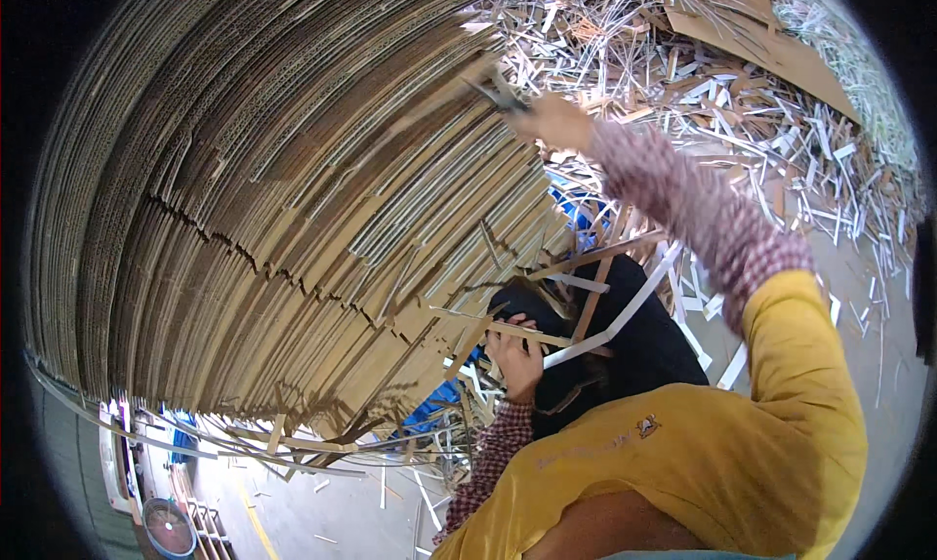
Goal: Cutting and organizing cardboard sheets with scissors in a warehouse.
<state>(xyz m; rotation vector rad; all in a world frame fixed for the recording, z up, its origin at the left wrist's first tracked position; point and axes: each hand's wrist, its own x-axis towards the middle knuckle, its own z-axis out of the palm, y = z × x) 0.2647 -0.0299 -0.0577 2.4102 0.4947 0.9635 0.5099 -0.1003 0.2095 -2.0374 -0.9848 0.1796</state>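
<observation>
A tall stack of corrugated cardboard sheets fills the left and middle, its layered edges facing me. At its right edge, my right hand is raised and closed around a short, dark hand tool. Motion blur hides the tool's exact kind. Lower down, beside my dark-trousered knee, my left hand has its fingers bent over a thin cardboard strip close to the stack's lower right side. A bent white strip lies across my lap near that hand.
A large heap of cut cardboard and paper strips covers the floor at the far right. A flat brown sheet lies on it. Blue plastic shows below the stack. A round bin stands at the lower left. Loose strips litter the grey floor.
</observation>
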